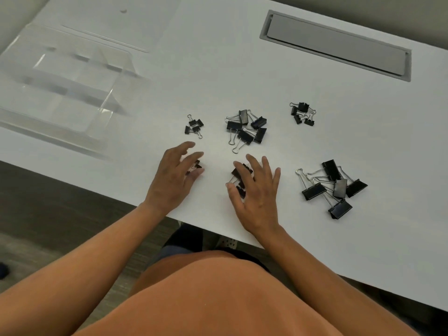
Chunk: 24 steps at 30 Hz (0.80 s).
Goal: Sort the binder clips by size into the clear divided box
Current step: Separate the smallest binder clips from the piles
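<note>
Six loose heaps of black binder clips, all on the white desk (218, 69), none yet in the clear divided box (60, 83) at the desk's far-left corner. Spread over two of those heaps near the front edge: left hand (174, 175), fingers fanned and lightly bent above a few tiny clips (196, 166); right hand (254, 190), fingers splayed over a small-clip cluster (238, 178), thumb touching it. Neither seen to pinch anything yet.

Elsewhere: a small heap (194, 126) just beyond the left hand, a medium heap (247, 128) mid-desk, another small heap (303, 113) farther right, and the largest clips (332, 187) toward the right near the front edge. Beyond them, a grey cable hatch (337, 44) at the far edge.

Best done by raking each covered heap together under curled fingers, scooping one size at a time, keeping the two handfuls separate, then carrying left and away to the box, one compartment per size. Probable snag: wire handles hooking neighbours and dragging a wrong size along.

No shared heading among the clips: wire handles pointing every way within each heap. In the largest heap, several long handles reaching toward the far-left, bodies lying crosswise to them. Box's long axis hard to judge; its walls are blurred.
</note>
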Available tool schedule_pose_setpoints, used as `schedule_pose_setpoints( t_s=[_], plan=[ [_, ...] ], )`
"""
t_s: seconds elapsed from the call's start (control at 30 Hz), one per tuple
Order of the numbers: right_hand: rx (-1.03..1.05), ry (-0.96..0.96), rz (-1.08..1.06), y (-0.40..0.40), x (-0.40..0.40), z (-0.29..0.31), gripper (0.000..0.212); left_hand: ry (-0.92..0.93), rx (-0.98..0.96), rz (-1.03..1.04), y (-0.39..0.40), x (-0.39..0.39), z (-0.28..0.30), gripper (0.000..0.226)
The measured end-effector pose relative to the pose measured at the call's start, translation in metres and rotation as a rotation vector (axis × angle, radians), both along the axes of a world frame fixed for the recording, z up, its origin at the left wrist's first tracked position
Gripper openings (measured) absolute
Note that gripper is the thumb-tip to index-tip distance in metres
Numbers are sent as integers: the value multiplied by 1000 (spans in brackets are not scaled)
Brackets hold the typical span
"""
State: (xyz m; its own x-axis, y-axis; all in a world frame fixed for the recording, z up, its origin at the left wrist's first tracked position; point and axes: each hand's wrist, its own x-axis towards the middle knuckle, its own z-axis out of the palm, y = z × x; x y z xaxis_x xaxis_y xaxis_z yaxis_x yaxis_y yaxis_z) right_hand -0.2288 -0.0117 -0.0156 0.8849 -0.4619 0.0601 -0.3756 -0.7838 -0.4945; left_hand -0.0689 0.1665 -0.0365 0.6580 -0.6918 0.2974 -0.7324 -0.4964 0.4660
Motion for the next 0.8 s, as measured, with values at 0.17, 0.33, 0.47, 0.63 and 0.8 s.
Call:
schedule_pose_setpoints(
  t_s=[0.17,0.33,0.47,0.63,0.8],
  plan=[
    [90,-67,-93,-17,-26,10,66,156,34,227,29,-11,9,61],
    [311,132,-175,-28,-46,11,96,282,111,258,34,-18,6,49],
    [417,54,-216,-29,-37,14,83,316,89,297,17,-12,9,38],
    [398,21,-210,-26,-33,22,80,374,54,318,16,-12,18,40],
    [268,-89,-99,2,-34,43,56,403,45,346,32,-29,22,44]
  ],
)
